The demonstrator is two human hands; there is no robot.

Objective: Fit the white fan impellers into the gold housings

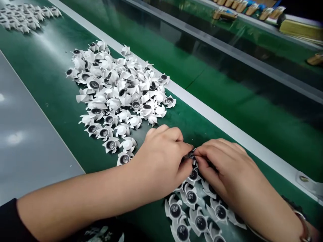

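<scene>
My left hand (164,158) is closed, thumb and index finger pinching a small white fan impeller (191,154) with a dark hub. Opposite it, my right hand (224,168) has its fingertips pinched together at that hub; whatever lies between them is too small or hidden to name. Below the hands, several impellers (191,197) lie hub side up in loose rows, partly covered by my right hand and wrist. A large heap of the same white impellers (121,84) spreads beyond my left hand, some hub up and others turned over.
The green work surface (68,117) has a white strip (209,111) running diagonally along it. More impellers (22,16) are grouped at the far left. A grey panel (30,127) borders the left side. Brown-and-clear parts (242,6) line the far shelf. A metal bracket (304,178) sits at right.
</scene>
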